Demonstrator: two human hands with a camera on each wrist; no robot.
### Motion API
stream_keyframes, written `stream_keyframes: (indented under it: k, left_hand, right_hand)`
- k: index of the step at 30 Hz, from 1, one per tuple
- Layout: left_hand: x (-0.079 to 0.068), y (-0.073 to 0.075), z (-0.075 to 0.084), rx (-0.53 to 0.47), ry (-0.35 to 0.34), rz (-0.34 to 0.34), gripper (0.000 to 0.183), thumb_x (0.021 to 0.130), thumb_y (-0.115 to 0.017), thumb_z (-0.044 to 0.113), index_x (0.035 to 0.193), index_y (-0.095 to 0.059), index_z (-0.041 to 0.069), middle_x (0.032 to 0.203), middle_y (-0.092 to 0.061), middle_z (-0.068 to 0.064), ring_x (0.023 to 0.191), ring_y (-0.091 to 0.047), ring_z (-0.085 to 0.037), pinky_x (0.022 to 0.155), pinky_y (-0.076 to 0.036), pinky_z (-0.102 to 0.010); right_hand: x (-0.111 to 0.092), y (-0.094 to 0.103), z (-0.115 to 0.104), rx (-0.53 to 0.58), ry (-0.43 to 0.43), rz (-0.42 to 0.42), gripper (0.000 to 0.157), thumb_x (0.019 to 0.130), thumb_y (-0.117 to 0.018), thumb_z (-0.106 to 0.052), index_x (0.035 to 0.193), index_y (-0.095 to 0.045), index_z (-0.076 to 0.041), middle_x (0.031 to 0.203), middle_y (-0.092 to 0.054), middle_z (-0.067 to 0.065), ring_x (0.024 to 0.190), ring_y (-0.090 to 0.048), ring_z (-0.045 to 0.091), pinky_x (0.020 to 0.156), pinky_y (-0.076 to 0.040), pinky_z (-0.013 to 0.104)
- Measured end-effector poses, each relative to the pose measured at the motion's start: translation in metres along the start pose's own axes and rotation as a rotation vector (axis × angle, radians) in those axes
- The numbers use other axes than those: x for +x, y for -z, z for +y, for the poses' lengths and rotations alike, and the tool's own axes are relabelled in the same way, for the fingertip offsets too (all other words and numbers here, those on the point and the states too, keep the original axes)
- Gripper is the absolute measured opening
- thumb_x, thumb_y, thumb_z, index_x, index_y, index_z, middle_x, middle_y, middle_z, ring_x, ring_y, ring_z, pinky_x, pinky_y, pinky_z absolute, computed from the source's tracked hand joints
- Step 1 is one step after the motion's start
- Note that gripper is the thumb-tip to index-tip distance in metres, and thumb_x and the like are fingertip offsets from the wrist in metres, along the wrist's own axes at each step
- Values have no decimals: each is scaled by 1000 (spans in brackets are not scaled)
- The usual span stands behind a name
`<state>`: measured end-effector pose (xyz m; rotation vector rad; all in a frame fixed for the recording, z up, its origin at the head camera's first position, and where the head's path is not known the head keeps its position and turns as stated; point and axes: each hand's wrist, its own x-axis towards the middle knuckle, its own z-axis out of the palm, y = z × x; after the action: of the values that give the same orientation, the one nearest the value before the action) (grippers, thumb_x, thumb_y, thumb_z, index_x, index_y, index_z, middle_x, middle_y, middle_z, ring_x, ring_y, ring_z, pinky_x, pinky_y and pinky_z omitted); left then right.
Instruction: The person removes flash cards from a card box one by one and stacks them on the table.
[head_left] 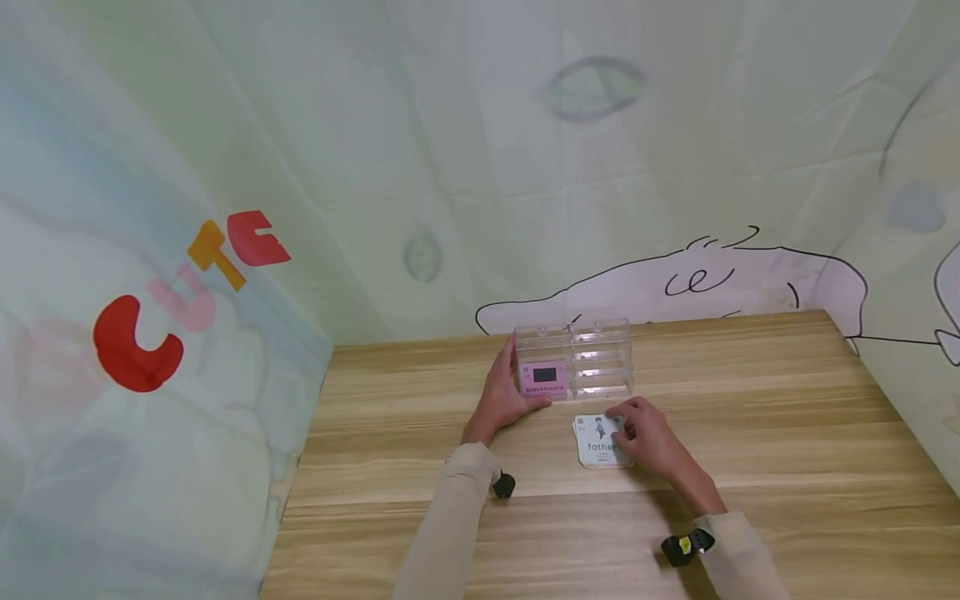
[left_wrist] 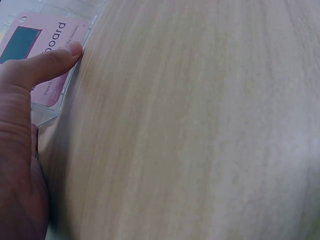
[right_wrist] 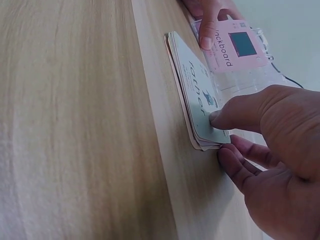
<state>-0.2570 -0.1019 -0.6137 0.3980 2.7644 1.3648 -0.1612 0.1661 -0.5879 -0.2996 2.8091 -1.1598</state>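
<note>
A clear plastic case [head_left: 602, 360] with several small compartments stands near the back of the table. At its lower left sits a pink card [head_left: 557, 374] printed "blackboard". My left hand [head_left: 501, 396] grips the case's left side, and in the left wrist view its thumb [left_wrist: 55, 62] lies across the pink card at the edge. In front of the case lies a stack of cards, topped by a pale "father" card [head_left: 597, 454]. My right hand [head_left: 651, 437] pinches that card's right edge, with the thumb [right_wrist: 237, 111] on top and the fingertips at the side of the stack.
The wood-grain table [head_left: 390, 467] carries the case and cards. A printed cloth [head_left: 420, 167] hangs behind and along the left side, close to the table's back edge. A black wrist device [head_left: 678, 548] sits by the right sleeve, another [head_left: 504, 484] by the left.
</note>
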Motion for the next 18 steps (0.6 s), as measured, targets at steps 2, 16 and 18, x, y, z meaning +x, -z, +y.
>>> stream_keyframes:
  k: [2,16,18]
  left_hand:
    - [0,0,0,-2,-3,0,130,61,-88,47,150,7,43,153,-26,5,135,-36,-13,109,-33,-26]
    - [-1,0,1,14,-17,0,131,61,-88,47,151,7,39,153,-26,1,135,-37,-18,109,-33,-31]
    - [-1,0,1,10,-19,2,131,61,-88,47,151,7,39,154,-25,0,135,-37,-18,110,-33,-31]
  right_hand:
    - [0,0,0,2,-3,-2,30,82,-74,-7,111,-68,-6,109,-55,11,85,-52,22,72,-51,33]
    - [1,4,-2,-11,16,-21,37,81,-72,-6,117,-64,-5,107,-56,12,83,-52,20,69,-50,31]
    - [1,6,-3,-9,21,-22,37,82,-72,-6,118,-64,-5,107,-56,11,83,-52,20,69,-50,30]
